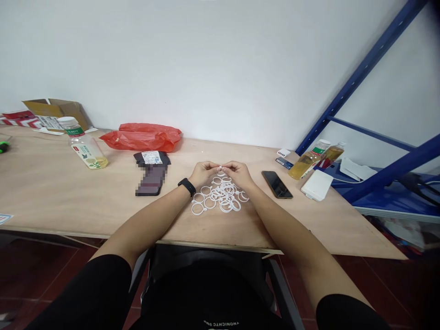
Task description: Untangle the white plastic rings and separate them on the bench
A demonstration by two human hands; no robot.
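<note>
My left hand (205,172) and my right hand (237,172) meet at the far side of a pile of white plastic rings (225,192). Between the fingertips of both hands is a white ring (221,173), pinched at its small clasp end; the fingers cover part of it. Several more rings lie overlapping on the wooden table (213,229) between my forearms, many with a small knob on the rim. A black band (187,186) is round my left wrist.
To the right lie a phone (277,184), a white case (316,185) and a tilted drink bottle (307,160) by a blue metal rack (360,68). Leftward are a red plastic bag (144,137), a black packet (152,158), another bottle (85,146) and an opened cardboard box (57,112).
</note>
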